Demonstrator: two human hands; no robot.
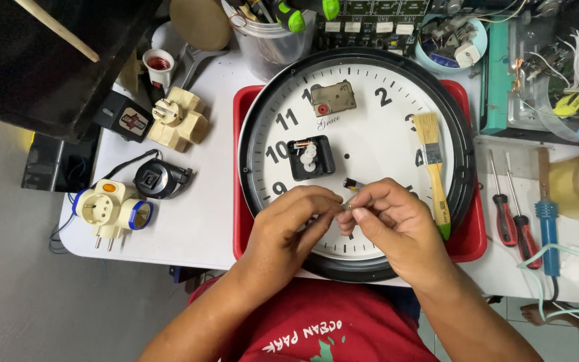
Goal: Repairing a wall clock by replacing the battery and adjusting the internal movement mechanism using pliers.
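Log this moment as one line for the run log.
left hand: pinching small part | right hand: pinching same part | under hands: wall clock on red tray

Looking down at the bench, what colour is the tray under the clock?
Red tray, seen in the head view.

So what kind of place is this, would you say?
Probably a small home repair bench for electrical goods and clocks. A wall clock face lies on a red tray with its black movement taken out, screwdrivers and a soldering iron lie alongside, and circuit boards sit behind.
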